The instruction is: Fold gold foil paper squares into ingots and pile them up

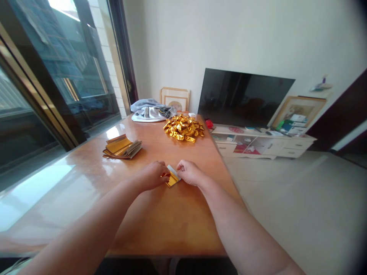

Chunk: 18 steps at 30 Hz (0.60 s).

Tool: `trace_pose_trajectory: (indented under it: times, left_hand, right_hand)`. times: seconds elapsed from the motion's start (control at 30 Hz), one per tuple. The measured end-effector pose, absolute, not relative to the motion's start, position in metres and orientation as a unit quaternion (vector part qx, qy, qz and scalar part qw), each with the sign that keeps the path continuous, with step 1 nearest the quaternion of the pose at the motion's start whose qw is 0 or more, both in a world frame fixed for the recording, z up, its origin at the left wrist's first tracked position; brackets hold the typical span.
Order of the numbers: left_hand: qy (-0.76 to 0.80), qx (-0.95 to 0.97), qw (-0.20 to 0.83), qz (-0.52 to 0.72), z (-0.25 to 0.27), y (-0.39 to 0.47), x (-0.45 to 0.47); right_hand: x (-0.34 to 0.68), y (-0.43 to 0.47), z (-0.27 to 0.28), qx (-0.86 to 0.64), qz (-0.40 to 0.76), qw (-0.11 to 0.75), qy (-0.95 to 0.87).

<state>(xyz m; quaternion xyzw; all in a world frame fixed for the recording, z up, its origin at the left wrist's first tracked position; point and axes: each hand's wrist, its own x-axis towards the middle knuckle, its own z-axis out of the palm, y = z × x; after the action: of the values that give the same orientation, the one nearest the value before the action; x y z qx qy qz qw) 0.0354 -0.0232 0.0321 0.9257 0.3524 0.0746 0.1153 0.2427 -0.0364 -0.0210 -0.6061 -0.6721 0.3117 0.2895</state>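
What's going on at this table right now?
A person has both bare hands at a small gold sheet on the wooden table: the left hand at its left side, the right hand at its right. A pale strip shows along its far side; whether that is a fold is hard to tell. A stack of gold sheets lies farther off to the left, and a heap of shiny gold pieces sits toward the far end, near some bundled cloth.

Gold foil between both hands' fingers
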Motion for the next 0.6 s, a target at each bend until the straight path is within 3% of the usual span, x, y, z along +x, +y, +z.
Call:
trace_pose_trajectory:
  times: [0.37, 0.6]
  left_hand:
    - [0.346, 0.927, 0.060, 0.131, 0.016, -0.034, 0.026]
    - [0.292, 0.940, 0.080, 0.159, 0.015, -0.034, 0.023]
  right_hand:
    - [0.243, -0.033, -0.028, -0.601, 0.306, 0.309, -0.671]
    - [0.242, -0.032, -0.028, -0.612, 0.310, 0.308, -0.659]
